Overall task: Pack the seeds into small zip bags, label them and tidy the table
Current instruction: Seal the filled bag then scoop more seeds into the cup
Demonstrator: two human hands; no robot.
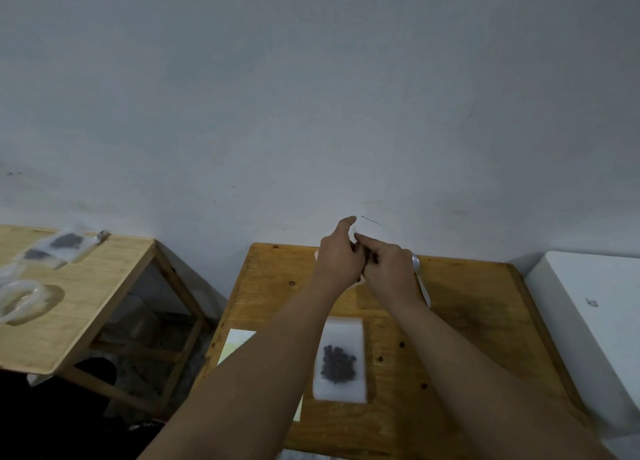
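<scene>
Both hands are raised together over the far edge of the wooden counter, close to the grey wall. The left hand and the right hand are pressed against each other, and a small pale item is pinched between their curled fingers. What the item is cannot be told through the blur. The left index finger is stretched upward while the other fingers are kept bent.

A zip bag with a dark cluster of seeds is laid flat on the counter, between the two forearms and nearer the body than the hands. A pale yellowish sheet is seen at the counter's left edge, partly covered by the left forearm. A spoon is laid on the counter just beside the right hand, and part of it is hidden by the right wrist.

On a second, lighter wooden counter, well apart to the left, two filled bags are placed near its far edge, and a bundle of clear plastic is set nearer. A white box is found against the right side of the main counter.
</scene>
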